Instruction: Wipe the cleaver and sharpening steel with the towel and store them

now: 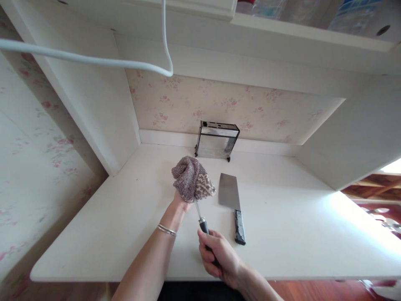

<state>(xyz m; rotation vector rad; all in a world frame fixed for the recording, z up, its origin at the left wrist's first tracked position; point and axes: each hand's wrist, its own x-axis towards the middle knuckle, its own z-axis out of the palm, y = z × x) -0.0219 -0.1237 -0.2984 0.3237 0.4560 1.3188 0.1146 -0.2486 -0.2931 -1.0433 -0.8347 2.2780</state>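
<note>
My right hand (216, 255) is wrapped round the black handle of what looks like a sharpening steel (203, 225), with a metal collar above the grip. Its thin metal shaft runs up into a brown patterned cloth (188, 177), which hides the far end. My left hand (181, 202) is closed on this cloth around the shaft; most of its fingers are hidden under the fabric. To the right of the cloth a cleaver (228, 191) lies flat on the white counter, its worn black handle pointing towards me. Neither hand touches the cleaver.
A knife block (217, 144) with clear and metal sides stands at the back of the white counter (282, 225). Side panels rise left and right. Overhead, a shelf (297, 31) holds plastic items, and a white cable (125, 63) hangs at upper left.
</note>
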